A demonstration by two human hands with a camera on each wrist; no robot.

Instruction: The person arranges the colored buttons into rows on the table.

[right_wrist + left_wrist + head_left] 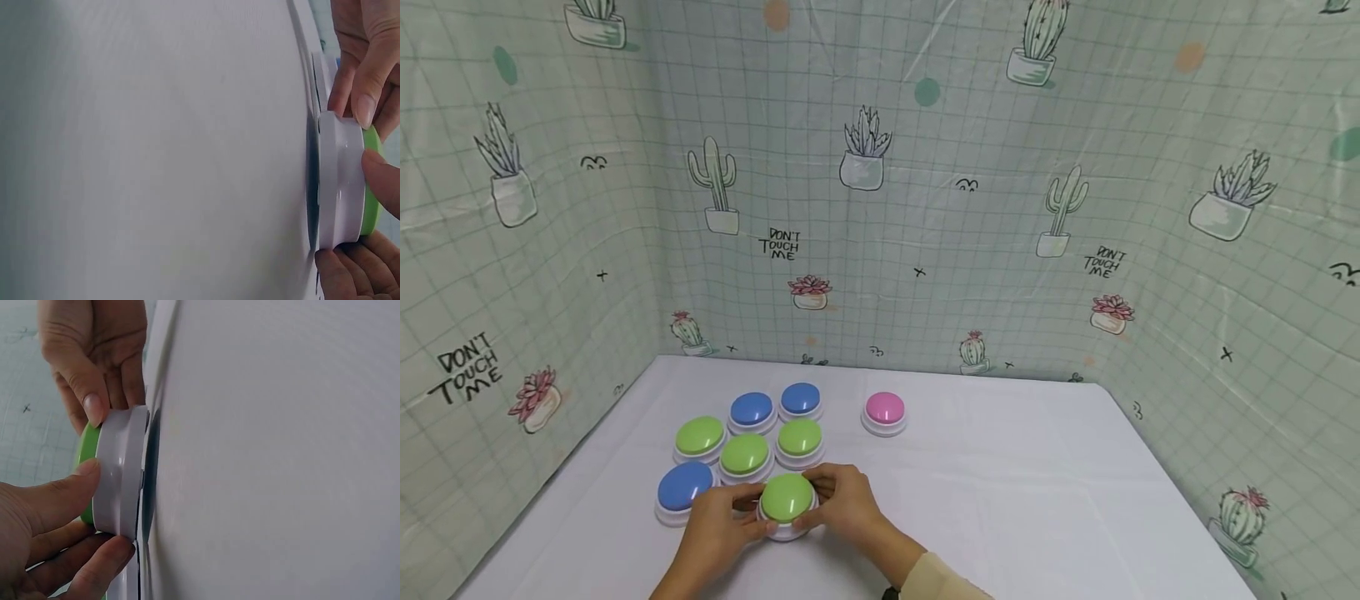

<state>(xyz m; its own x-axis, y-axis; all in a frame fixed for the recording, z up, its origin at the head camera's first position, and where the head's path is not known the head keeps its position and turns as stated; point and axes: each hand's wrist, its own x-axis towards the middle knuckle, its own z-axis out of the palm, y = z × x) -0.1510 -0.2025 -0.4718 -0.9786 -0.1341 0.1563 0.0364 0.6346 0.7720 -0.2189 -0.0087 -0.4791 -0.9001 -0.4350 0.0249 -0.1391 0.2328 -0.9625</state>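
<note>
A push button with a green dome [787, 497] and white base is held between both hands near the table's front. My left hand [715, 525] grips its left side, thumb at the front and fingers behind. From the other side my right hand [848, 505] grips it the same way. In the left wrist view the white base [119, 469] shows a dark shadow along its underside, close to the tabletop. The right wrist view also shows the button's base [342, 181] between the two hands.
Behind and left of the hands stand three green buttons [745, 454] and three blue buttons [685, 486] in a cluster. A pink button [885, 408] sits apart, farther right. The white table [1037, 492] is bordered by a patterned cloth [917, 225] at the back and sides.
</note>
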